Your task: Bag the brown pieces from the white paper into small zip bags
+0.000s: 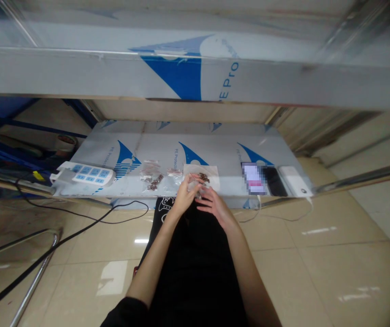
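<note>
My left hand point(185, 194) is at the near edge of the shelf, its fingers closed on what looks like a small clear plastic bag point(199, 194). Beside it my right hand point(215, 208) has its fingers stretched out and apart, close to the bag; whether they touch it I cannot tell. Just beyond the fingers, a pile of small brown pieces point(204, 177) lies on a white sheet point(214, 171). Left of the sheet are several clear bags point(151, 169), some with small reddish-brown pieces point(154, 182) in them.
A white power strip point(91, 174) lies at the shelf's left. To the right are a lit phone point(254, 178), a black phone point(274, 180) and a white power bank point(294, 180) with a cable. An upper shelf point(96, 75) spans above. A black cable point(79, 229) hangs at left.
</note>
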The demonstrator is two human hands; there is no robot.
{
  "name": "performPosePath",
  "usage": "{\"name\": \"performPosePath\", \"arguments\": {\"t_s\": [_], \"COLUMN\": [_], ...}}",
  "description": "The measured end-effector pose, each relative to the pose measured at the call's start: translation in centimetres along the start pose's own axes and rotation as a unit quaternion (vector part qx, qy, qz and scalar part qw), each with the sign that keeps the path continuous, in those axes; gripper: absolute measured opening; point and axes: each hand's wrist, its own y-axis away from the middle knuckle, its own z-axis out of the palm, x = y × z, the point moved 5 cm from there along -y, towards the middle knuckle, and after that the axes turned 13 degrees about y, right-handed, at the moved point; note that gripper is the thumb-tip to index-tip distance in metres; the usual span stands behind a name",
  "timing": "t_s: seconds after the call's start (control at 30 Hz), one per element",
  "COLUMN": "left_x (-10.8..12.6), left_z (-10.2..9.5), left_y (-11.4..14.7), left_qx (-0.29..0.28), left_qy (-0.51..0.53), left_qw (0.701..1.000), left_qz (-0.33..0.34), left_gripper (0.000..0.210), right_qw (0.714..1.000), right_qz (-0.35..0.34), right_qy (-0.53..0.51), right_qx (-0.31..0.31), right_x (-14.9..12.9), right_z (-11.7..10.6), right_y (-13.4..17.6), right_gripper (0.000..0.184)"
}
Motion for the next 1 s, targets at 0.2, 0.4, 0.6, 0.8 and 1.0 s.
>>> {"name": "performPosePath", "arguments": {"t_s": [0.2,0.4,0.6,0.8,1.0], "left_x": [-3.2,-6.5,-7.5,-9.0,-10.3], "left_z": [1.8,0.0,1.3,2.4,2.4], "left_y": [-1.4,-1.4,0.0,0.7,1.2], "left_qx": [-0.036,0.000,-0.060,-0.108,-0.131], "left_qy": [0.063,-0.171,-0.366,-0.441,-0.461], "left_qw": [0.997,0.985,0.928,0.890,0.877], "left_qz": [-0.030,-0.032,-0.031,-0.033,-0.040], "left_gripper": [0.038,0.096,0.068,0.067,0.071], "right_qw": [0.996,0.993,0.972,0.959,0.954], "right_qz": [0.025,-0.024,-0.085,-0.084,-0.082], "right_qy": [-0.084,-0.017,0.068,0.109,0.127], "right_qx": [-0.001,0.113,0.208,0.247,0.258], "right_x": [1.3,0.6,-0.4,-0.3,-0.4], "right_z": [-0.5,-3.6,-5.9,-6.6,-6.7], "right_y": [-2.9,-4.7,-5.9,-6.7,-6.7], "right_gripper": [0.024,0.027,0.030,0.031,0.035]}}
